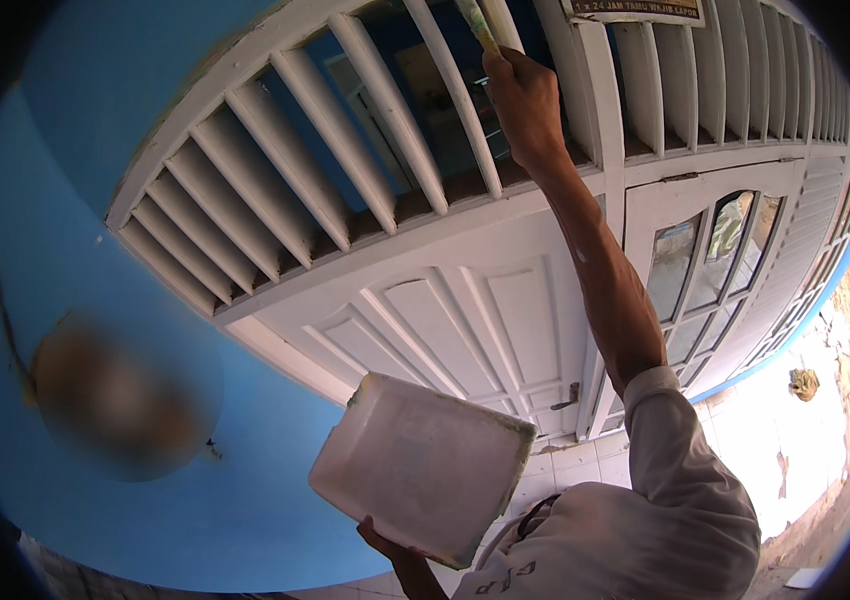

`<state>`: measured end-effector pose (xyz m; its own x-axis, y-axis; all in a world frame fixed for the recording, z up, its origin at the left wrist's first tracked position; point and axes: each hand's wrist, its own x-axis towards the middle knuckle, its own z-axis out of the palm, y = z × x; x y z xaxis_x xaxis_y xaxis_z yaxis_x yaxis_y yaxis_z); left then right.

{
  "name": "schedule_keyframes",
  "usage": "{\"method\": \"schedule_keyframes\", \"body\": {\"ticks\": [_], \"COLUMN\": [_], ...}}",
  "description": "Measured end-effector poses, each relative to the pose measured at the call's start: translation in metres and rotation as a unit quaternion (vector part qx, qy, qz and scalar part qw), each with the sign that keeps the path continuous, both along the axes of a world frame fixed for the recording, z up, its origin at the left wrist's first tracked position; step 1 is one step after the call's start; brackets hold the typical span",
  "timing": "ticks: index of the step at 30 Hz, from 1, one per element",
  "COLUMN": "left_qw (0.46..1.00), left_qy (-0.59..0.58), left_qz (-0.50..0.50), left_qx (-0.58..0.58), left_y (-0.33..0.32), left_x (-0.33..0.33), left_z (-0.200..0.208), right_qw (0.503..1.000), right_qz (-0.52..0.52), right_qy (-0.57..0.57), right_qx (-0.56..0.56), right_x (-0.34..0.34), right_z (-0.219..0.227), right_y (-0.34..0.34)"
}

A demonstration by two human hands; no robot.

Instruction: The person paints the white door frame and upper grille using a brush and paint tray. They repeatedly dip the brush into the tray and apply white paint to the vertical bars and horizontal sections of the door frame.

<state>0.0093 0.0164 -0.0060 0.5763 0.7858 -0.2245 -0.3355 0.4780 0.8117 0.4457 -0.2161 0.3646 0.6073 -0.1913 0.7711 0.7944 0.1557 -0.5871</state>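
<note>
My right hand (525,105) is raised high and closed around the paint-smeared handle of what looks like a paintbrush (476,22). The brush's far end runs out of the picture at the top, against the white slats (365,110) of the vent above the door. Down low, my left hand (385,545) grips the near-left edge of a paint tray (425,465). White paint coats the inside of this tray, and its rim is stained greenish. Most of my left fingers are hidden beneath the tray.
Below the vent is a white panelled door (425,320) with a dark handle (567,397). A window with small panes (710,260) stands to its right. A blue wall (245,500) fills the left, with a blurred brown patch (125,400). White floor tiles (585,465) show below.
</note>
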Motion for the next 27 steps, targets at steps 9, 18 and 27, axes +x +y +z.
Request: {"method": "schedule_keyframes", "body": {"ticks": [9,18,27], "left_qw": [1.000,1.000,1.000], "left_qy": [0.019,0.010,-0.007], "left_qz": [0.021,0.017,0.012], "left_qx": [-0.005,0.002,-0.018], "left_y": [-0.005,0.009,0.005], "left_x": [0.000,-0.005,-0.008], "left_z": [0.004,-0.015,-0.001], "right_qw": [0.995,0.998,0.997], "right_qz": [0.053,-0.036,-0.032], "right_qy": [0.044,0.018,-0.035], "right_qx": [-0.071,-0.047,-0.054], "right_x": [-0.043,-0.004,-0.017], "right_z": [-0.022,0.038,-0.009], "right_y": [0.049,0.082,0.081]}}
